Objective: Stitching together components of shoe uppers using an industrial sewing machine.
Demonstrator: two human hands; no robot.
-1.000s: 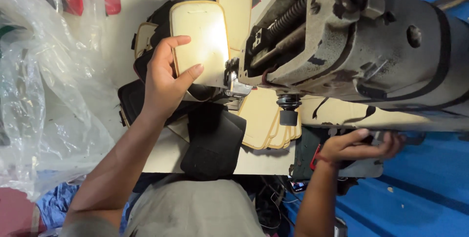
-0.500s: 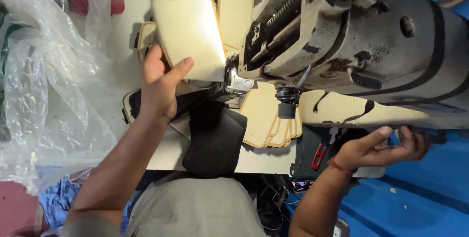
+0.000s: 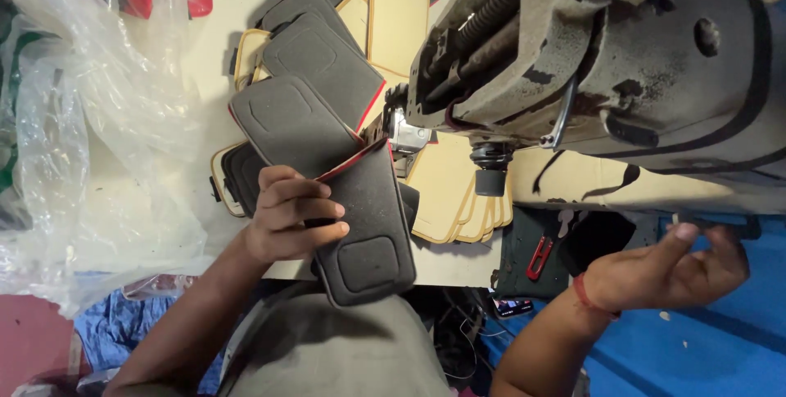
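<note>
Grey padded fabric now faced the camera where, a moment before, a cream backing had shown: the padded panel [image 3: 327, 160] had been turned over and drawn toward the person, its red-edged seam lying close to the needle area [image 3: 403, 131] of the sewing machine [image 3: 589, 61]. The left hand [image 3: 291, 221] was clenched around the panel's near half, fingers curled over the grey face and thumb hidden beneath, so the piece hung partly off the edge of the worktop [image 3: 458, 254]. This suggested that one pass at the machine had ended and the piece was being repositioned or checked. The right hand [image 3: 663, 270] had dropped lower and further right than before, under the machine's arm; its fingers were loosely curled near a dark edge, and whether it gripped anything could not be told. More panels of the same kind [image 3: 393, 12], some cream side up, lay fanned across the worktop behind and under the machine. Crumpled clear plastic sheeting [image 3: 90, 119] covered the left side, and a small red-handled tool [image 3: 538, 258] lay on a dark patch near the front edge
</note>
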